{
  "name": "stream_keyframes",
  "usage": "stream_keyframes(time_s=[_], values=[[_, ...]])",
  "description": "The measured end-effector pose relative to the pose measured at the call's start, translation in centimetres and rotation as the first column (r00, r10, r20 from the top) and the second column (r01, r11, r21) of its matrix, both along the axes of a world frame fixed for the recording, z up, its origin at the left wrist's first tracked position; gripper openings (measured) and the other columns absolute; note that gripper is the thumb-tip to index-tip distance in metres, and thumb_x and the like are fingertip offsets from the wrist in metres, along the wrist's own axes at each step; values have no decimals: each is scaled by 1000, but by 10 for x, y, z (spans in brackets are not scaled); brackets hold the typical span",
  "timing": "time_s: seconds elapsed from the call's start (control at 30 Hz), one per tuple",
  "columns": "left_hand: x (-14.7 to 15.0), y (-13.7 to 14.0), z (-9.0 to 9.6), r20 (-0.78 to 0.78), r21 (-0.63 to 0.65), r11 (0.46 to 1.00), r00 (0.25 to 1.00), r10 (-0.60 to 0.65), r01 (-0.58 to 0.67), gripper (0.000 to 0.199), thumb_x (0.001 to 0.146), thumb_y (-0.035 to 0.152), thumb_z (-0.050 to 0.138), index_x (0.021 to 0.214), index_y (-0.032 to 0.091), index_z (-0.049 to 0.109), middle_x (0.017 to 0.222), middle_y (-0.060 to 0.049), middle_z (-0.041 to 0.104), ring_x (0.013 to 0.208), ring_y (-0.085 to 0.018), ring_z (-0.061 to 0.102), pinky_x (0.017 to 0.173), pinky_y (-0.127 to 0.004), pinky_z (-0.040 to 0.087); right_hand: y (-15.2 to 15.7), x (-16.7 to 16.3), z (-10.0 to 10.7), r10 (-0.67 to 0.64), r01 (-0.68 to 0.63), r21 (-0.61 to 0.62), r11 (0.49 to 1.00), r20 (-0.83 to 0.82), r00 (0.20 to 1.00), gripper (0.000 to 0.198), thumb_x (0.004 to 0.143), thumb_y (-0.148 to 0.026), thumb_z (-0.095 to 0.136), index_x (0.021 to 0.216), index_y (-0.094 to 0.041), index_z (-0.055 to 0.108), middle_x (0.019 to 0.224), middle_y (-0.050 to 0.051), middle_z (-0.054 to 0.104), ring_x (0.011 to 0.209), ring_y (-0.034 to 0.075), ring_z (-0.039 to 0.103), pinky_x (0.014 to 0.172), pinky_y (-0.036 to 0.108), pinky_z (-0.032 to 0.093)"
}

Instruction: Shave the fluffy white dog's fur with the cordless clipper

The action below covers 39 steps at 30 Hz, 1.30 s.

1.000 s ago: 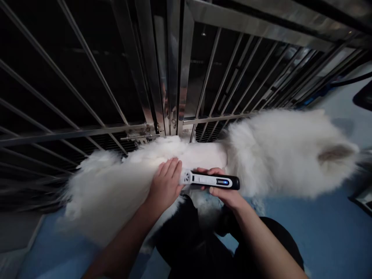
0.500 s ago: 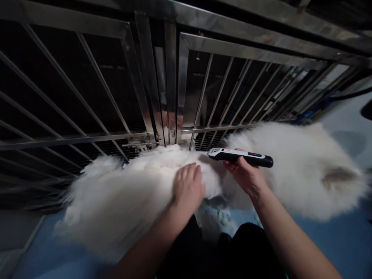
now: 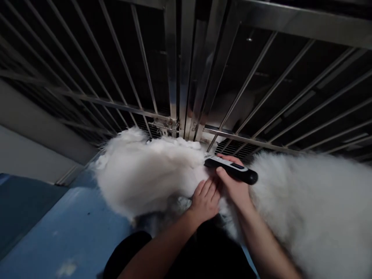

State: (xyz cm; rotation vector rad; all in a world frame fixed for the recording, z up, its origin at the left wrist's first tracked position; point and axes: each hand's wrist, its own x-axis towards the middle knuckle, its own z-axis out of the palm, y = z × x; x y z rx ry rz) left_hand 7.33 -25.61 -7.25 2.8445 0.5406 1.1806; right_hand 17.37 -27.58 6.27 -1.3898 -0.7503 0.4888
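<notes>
My right hand (image 3: 236,188) is closed round a black and white hair clipper (image 3: 244,174), thumb on the near side. The clipper's head meets the coat of a white, long-haired animal, probably a dog (image 3: 139,176), at a closely trimmed, pinkish patch. Just below the clipper, my left hand (image 3: 205,201) rests on the trimmed part with fingers stretched out, holding nothing. On the right lies more thick white fur (image 3: 310,197); my forearm and hands hide how it joins the left part. Fluffy loose-looking fur (image 3: 177,143) runs along the animal's far side.
Metal cage doors (image 3: 223,133) with bars stand right behind the animal, with a latch (image 3: 165,127) near the middle. The floor (image 3: 95,232) is blue with a tuft of white fur (image 3: 66,267). A pale wall panel (image 3: 31,151) is at left.
The view has swung left. My left hand has slid toward the clipper, onto the trimmed patch. The clipper, still in my right hand, has its head against the coat and its rear end tilted lower.
</notes>
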Motion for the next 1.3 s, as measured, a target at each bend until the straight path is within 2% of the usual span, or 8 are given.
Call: stream_keyframes(time_s=[0.13,0.27,0.37,0.47,0.7,0.83,0.93,1.3], values=[[9,-6,-8,-51,-5,999,998,33,-34,54,81,42,57,127,15,65,125,-17,69,125,-31,57,110,-46,39,11,2,2,18,-18,-5,1000,32,999,28,73,-36,78,93,-26,60,99,5,72,99,24,68,100,48,52],[10,-9,-10,-134,-14,999,990,50,-52,49,81,38,57,124,16,67,124,-15,69,124,-28,58,110,-44,39,35,1,1,111,-112,-10,994,-84,990,36,69,-37,80,96,-25,59,104,4,71,105,24,67,105,48,48],[8,-8,-4,-55,54,994,994,95,-92,44,83,34,53,120,17,69,122,-12,71,124,-25,58,110,-41,38,35,7,0,147,-151,-31,988,-115,982,37,69,-37,80,98,-25,61,111,5,71,109,24,66,107,47,47],[6,-7,0,52,98,987,991,125,-129,42,84,28,50,120,18,69,126,-9,70,127,-24,56,112,-39,35,23,11,2,70,-71,-21,997,-50,996,29,69,-33,79,92,-25,62,102,4,72,102,24,67,103,46,49],[10,-5,6,148,67,995,987,64,-74,34,85,24,51,110,17,72,119,-10,73,121,-23,60,112,-37,36,39,1,11,35,-41,-70,997,-88,996,36,68,-34,79,96,-25,59,107,4,71,98,24,68,91,46,55],[11,-6,9,152,69,996,987,50,-62,39,87,26,51,121,15,69,126,-9,70,122,-24,59,114,-39,33,10,1,14,-30,36,-39,999,133,991,28,73,-32,78,92,-25,59,101,5,73,101,24,69,99,46,52],[10,-10,5,119,101,993,992,49,-61,41,88,25,53,126,17,66,124,-9,71,120,-24,60,114,-40,32,-13,-2,6,-77,88,-47,995,194,978,27,76,-33,77,94,-24,58,100,6,73,96,24,70,93,48,54],[20,-21,-14,33,75,997,999,31,-33,44,91,28,54,132,17,62,128,-11,68,122,-26,59,115,-43,30,-9,-4,0,-54,66,-41,997,252,966,26,78,-32,76,96,-25,58,99,5,73,96,23,70,92,45,55]])
